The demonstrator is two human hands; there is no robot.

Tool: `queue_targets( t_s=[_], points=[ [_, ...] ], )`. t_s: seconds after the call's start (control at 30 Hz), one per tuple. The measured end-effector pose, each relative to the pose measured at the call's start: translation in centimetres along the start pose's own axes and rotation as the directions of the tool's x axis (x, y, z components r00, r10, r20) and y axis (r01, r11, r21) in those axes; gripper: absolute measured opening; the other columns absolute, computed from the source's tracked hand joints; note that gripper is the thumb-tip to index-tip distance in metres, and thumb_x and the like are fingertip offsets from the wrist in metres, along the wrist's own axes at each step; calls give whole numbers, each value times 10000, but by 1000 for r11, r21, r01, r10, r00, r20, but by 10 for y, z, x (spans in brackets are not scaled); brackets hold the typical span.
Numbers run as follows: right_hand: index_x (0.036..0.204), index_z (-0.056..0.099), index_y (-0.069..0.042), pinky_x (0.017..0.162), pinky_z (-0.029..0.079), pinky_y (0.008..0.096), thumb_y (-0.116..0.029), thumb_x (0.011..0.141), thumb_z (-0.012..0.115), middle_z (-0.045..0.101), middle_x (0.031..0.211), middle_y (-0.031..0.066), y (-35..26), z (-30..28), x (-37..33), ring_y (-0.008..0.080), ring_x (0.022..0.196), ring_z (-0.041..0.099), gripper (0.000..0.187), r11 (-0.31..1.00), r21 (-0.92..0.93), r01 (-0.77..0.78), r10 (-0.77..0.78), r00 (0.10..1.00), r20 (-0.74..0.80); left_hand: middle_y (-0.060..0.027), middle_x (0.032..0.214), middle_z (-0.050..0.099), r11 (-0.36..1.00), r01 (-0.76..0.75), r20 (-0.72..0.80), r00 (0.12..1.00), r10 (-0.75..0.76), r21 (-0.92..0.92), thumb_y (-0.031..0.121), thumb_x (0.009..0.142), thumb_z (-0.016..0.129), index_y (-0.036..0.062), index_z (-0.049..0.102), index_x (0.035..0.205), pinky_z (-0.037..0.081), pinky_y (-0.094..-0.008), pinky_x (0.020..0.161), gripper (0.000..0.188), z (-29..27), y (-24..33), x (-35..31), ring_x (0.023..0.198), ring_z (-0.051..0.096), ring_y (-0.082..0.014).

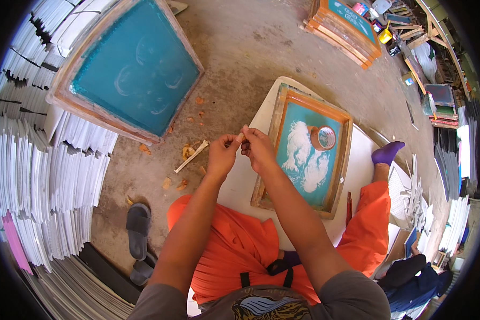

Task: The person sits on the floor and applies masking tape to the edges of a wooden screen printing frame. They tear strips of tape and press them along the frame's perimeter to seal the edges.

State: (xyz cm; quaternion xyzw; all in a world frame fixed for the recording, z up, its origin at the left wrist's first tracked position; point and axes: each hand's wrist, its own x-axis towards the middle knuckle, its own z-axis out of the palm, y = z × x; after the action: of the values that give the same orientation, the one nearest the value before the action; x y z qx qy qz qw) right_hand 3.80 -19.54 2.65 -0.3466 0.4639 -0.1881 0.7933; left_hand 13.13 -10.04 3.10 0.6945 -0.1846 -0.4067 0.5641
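Note:
In the middle of the view my left hand (223, 153) and my right hand (258, 149) meet, fingertips pinched close together. Whatever lies between the fingers is too small to make out. Just right of them a wood-framed silk screen (325, 169) with teal mesh and white cloud-like shapes lies on a pale board (239, 188). On its mesh rests a roll of brown tape (318, 138). Left of my hands, a rolled pale strip (191, 157) and crumpled bits of tape (187, 152) lie on the concrete floor.
A larger teal screen (138, 69) leans against stacks of white sheets (42, 176) at the left. More screens (342, 32) are piled at the far right. Dark slippers (138, 229) lie near my leg. A red-handled tool (349, 208) is beside my other leg.

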Motion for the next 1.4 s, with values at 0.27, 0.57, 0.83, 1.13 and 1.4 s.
queue_targets(
  t_s=[0.27,0.57,0.83,1.13,1.4],
  points=[
    [1016,664,-83,551,425,265,-379,1062,624,576,771,-19,-14,-27,7,86,598,498,302,999,-33,31,-36,989,-145,-170,862,750,803,-100,-187,949,255,587,217,962,736,-32,762,982,543,-416,732,250,-16,-46,22,802,732,-305],
    [1009,669,-65,524,391,253,-307,1031,670,591,782,-11,-3,-43,-9,76,575,489,243,996,-86,14,-23,993,-116,-247,1073,691,747,-64,37,998,53,661,146,954,660,1,771,948,560,-519,876,183,2,-82,22,976,688,-453],
    [1025,661,-15,621,494,343,-208,926,769,642,804,45,-9,-122,-21,194,651,588,241,619,-634,463,-683,716,-143,-195,997,736,341,-155,86,974,210,927,251,980,635,67,803,1025,532,-523,890,253,12,-49,-8,997,695,-389],
    [1051,727,-81,1094,400,513,-227,866,797,700,1190,143,-51,-253,-40,344,1235,563,246,-323,-945,-47,-764,603,231,-169,1044,718,391,-176,6,917,399,903,338,890,774,74,751,1125,525,-481,881,354,27,-8,-30,998,684,-372],
    [995,719,-52,928,446,503,-252,902,752,717,984,175,-95,-204,-135,389,994,645,223,-20,-979,202,-625,762,170,-178,1225,693,772,-477,213,879,427,421,288,859,855,27,685,1287,524,-406,992,529,94,23,-68,1118,668,-305]
  ],
)
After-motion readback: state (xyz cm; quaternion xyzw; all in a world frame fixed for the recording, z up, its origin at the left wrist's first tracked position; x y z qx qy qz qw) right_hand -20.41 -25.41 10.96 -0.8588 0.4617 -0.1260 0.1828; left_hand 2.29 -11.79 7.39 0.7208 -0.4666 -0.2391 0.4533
